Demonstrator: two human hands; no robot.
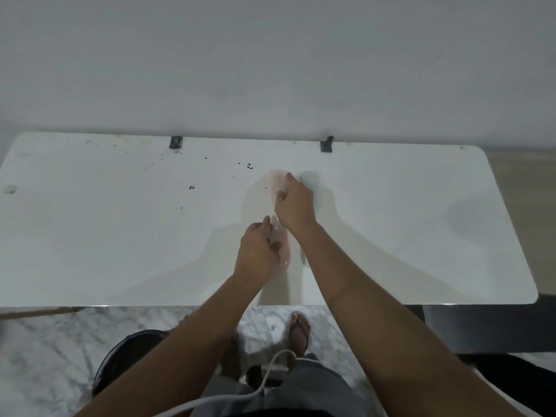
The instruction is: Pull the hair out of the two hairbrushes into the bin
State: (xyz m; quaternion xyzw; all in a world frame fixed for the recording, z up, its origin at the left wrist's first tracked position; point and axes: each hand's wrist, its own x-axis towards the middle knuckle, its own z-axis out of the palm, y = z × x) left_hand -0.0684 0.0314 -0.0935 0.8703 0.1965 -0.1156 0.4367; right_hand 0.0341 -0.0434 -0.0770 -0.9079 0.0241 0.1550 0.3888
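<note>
Pink hairbrush, mid-tabletop: long axis near-to-far, handle nearward. Left hand grips handle; right hand, farther out, apparently pinches bristles. Bin on floor, near-left.

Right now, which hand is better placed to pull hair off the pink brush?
The right hand: its fingertips sit on the bristle head of the pink brush, while the left hand holds the handle steady.
</note>
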